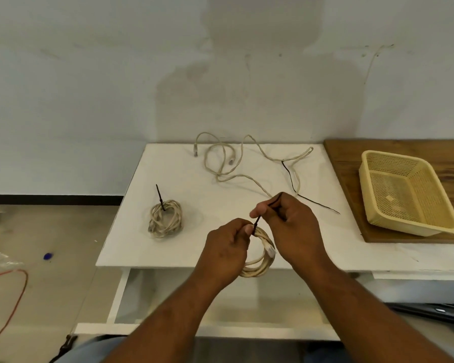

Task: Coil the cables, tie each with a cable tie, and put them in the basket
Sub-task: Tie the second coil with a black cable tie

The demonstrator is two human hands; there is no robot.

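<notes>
One coiled cable (pixel 260 254) hangs at the table's (pixel 194 179) near edge, pinched at its top by the left hand (pixel 227 248). A black cable tie (pixel 257 222) rises from there into the right hand (pixel 291 226), whose fingers clamp its tail. Farther left lies a tied coil (pixel 165 218); beyond, a loose cable (pixel 236 163); right, the basket (pixel 404 189).

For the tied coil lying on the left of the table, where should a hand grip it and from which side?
Probably pinch the tied coil from above at its far side, where the black cable tie binds the loops. It lies flat on the white table with the tie's tail sticking up, so gripping there should keep the turns together.
</notes>
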